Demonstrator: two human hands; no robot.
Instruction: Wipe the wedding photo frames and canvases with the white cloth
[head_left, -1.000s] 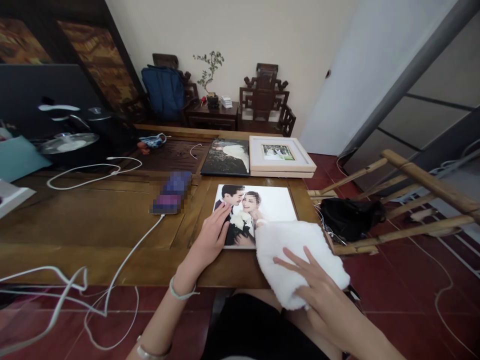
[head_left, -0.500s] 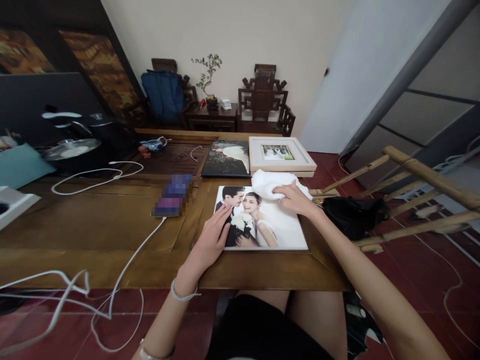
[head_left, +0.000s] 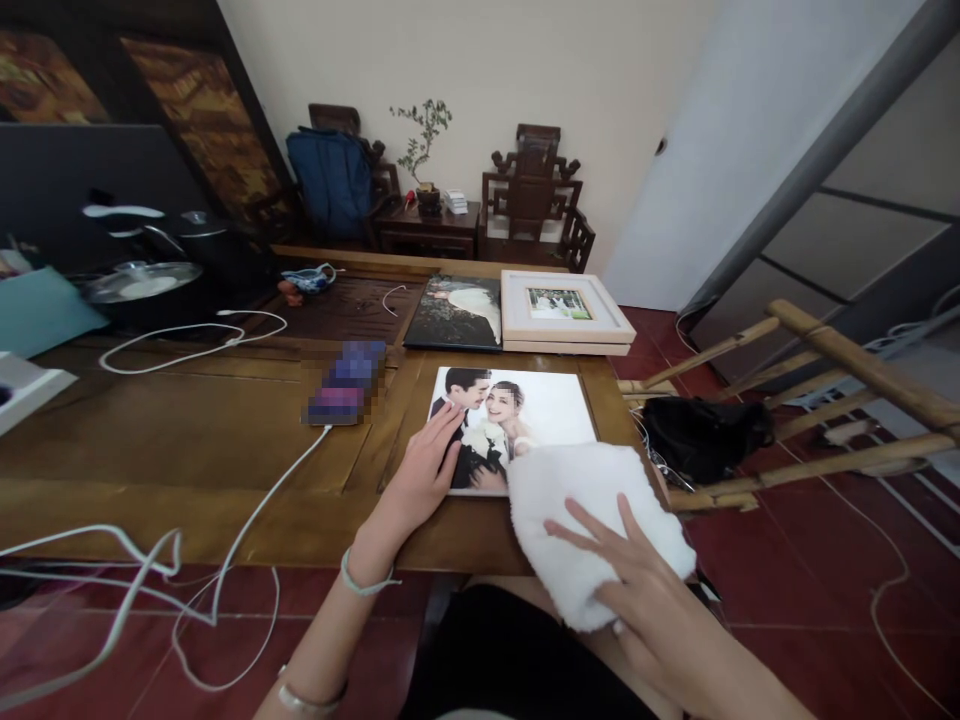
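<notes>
A white-backed photo panel [head_left: 555, 405] showing a couple lies flat near the table's front edge. My left hand [head_left: 420, 470] rests palm down on its left side, fingers stretched out over the printed suit. In my right hand [head_left: 637, 575] is a fluffy white cloth [head_left: 581, 480], with the fingers spread across its top and the thumb side partly hidden. The cloth covers the panel's lower right corner and hangs past the table edge above my lap.
Behind the panel lie a dark photo panel [head_left: 454, 315] and pale framed pictures [head_left: 630, 335], stacked. A phone [head_left: 345, 385] with a white cable [head_left: 262, 505] is to the left. A glass-lidded pot [head_left: 142, 285] stands farther left. A bamboo rack [head_left: 862, 370] is at the right, beside a black bag [head_left: 705, 430].
My right hand has brought the cloth from the panel's top right corner down toward me, over the lower right corner and the table edge. My left hand stays put.
</notes>
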